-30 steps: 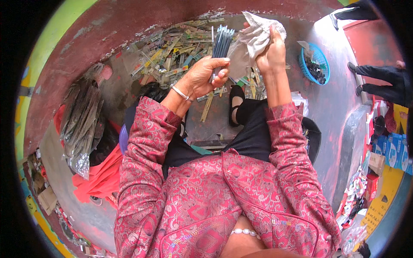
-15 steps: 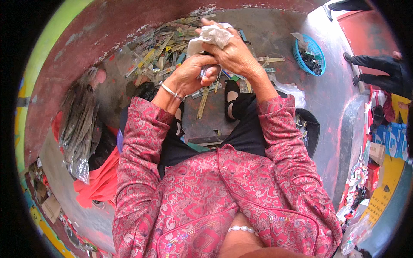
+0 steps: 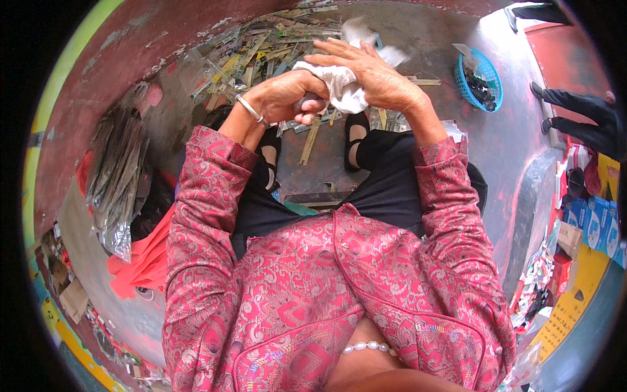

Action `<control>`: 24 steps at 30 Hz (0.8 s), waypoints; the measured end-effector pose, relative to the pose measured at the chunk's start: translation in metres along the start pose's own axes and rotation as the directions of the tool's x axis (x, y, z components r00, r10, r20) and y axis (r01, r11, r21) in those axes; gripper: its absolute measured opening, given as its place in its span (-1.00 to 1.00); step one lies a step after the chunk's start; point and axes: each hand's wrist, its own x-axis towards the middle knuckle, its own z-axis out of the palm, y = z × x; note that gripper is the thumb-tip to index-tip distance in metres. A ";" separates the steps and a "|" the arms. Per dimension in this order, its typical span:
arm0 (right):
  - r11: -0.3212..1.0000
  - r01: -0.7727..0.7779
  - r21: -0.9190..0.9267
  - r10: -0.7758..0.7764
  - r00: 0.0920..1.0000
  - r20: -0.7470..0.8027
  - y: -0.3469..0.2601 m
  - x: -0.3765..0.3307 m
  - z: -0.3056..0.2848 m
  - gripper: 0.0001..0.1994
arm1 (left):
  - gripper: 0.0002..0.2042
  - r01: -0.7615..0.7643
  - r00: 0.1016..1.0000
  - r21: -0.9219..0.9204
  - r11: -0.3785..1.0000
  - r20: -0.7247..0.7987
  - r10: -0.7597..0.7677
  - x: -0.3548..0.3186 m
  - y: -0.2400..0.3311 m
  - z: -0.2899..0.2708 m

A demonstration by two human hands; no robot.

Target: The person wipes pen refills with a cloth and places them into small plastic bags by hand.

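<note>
So the concrete floor (image 3: 450, 157) has a big scatter of flat packets (image 3: 261, 49) out in front, plus a blue basket (image 3: 480, 78) off to the right. Both hands meet above the knees on a crumpled white cloth (image 3: 343, 88). Left hand (image 3: 287, 95) is fisted tight around its lower end, right hand (image 3: 372, 78) lies flat over the top, fingers stretched out.

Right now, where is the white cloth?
In the head view, the white cloth is at top centre, pressed between the left hand and the right hand, above the scattered strips on the floor.
</note>
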 end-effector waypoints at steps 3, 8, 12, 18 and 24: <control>0.997 0.036 -0.072 -0.045 0.991 -0.129 -0.002 0.000 0.010 -0.57 | -0.88 -0.048 0.991 -0.010 0.999 0.126 0.049 -0.005 0.000 -0.011; 0.978 0.028 -0.207 -0.092 0.949 -0.303 -0.001 0.004 0.010 -0.79 | -0.81 -0.009 0.976 0.012 1.000 0.217 0.006 -0.007 0.002 -0.017; 0.994 -0.073 -0.082 0.045 0.953 -0.300 -0.004 0.000 0.008 -0.74 | -0.70 -0.061 0.991 0.033 0.998 0.118 0.057 -0.011 0.015 -0.018; 0.865 -0.369 0.340 0.460 0.854 -0.244 -0.004 0.004 0.002 -0.75 | -0.13 -0.197 0.942 -0.152 0.968 0.244 0.230 -0.023 0.036 -0.044; 0.000 -0.200 0.980 0.599 0.784 0.160 -0.001 0.010 0.014 -0.88 | -0.40 -0.436 0.825 0.346 0.831 -0.214 0.523 -0.001 0.005 -0.022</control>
